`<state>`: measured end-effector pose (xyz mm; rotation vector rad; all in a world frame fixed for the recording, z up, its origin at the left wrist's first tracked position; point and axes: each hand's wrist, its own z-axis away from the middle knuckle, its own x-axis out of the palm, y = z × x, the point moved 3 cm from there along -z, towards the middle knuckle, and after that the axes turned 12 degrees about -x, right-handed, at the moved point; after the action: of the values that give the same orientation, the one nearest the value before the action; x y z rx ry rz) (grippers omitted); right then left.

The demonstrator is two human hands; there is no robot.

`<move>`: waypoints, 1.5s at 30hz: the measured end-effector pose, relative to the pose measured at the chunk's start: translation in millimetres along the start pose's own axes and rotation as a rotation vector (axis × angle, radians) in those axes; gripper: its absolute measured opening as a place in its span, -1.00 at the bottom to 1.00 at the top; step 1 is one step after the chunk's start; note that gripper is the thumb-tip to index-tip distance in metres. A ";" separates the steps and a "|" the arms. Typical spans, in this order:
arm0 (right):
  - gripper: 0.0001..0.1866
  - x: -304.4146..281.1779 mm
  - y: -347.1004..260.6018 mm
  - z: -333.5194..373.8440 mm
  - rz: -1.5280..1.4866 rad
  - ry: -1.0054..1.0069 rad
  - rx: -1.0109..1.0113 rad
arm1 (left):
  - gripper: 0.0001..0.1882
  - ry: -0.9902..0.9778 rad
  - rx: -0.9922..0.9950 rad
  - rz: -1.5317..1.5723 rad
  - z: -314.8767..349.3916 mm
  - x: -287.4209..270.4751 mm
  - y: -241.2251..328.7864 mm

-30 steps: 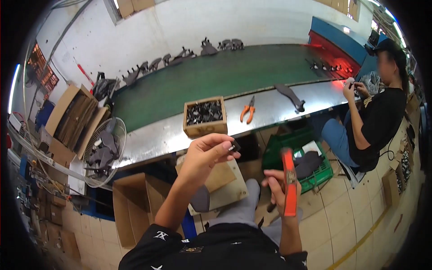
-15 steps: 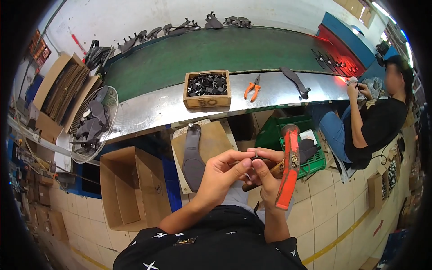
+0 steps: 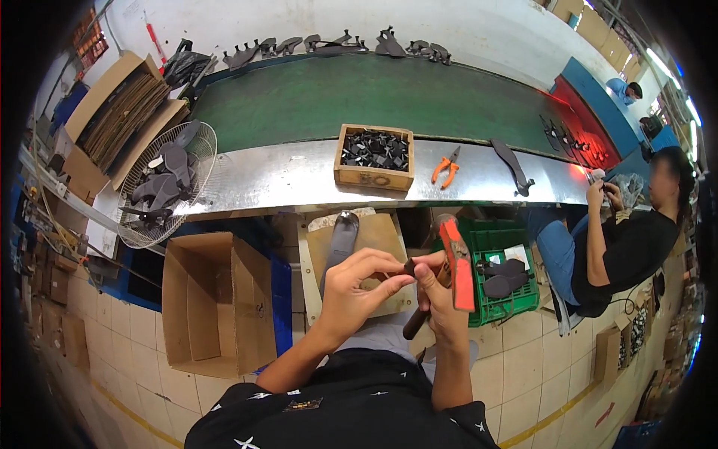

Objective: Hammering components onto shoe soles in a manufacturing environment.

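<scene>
In front of my body, my left hand pinches a small dark piece between thumb and fingertips. My right hand meets it there, its thumb against the same piece. A hammer with a red-orange head rests in my right hand, its dark handle sticking out below the palm. Behind my left hand, a dark grey shoe sole lies on a tan board, partly covered by the hand. A wooden box of small black pieces stands on the metal bench edge.
Orange-handled pliers and another sole lie on the bench beside the green belt. A wire basket of soles stands left, above a cardboard box. A green crate holds soles. A co-worker sits at right.
The view has shifted, so the bench sits lower and further right. The hammer head has tilted the other way in my right hand. The small dark piece shows more plainly between my fingers.
</scene>
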<state>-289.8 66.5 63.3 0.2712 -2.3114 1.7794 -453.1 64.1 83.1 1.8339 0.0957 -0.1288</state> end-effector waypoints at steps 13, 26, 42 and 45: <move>-0.69 14.6 19.7 -16.7 0.336 -0.290 -0.002 | -0.82 -0.065 -0.202 0.028 -5.3 -27.5 -40.2; -0.76 30.1 35.7 -61.1 0.362 -0.356 -0.158 | -0.61 0.183 -0.114 -0.526 -56.0 -51.8 -131.0; -0.72 25.5 82.3 -93.8 0.601 -0.552 -0.257 | -0.73 0.158 -0.075 -0.200 -42.4 -36.4 -130.3; -0.73 31.8 75.3 -91.4 0.652 -0.625 -0.275 | -0.74 0.159 -0.071 -0.231 -42.3 -37.2 -132.1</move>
<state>-335.8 173.5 24.9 0.0143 -3.3593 1.7591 -505.8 139.8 -26.9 1.7562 0.4196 -0.1394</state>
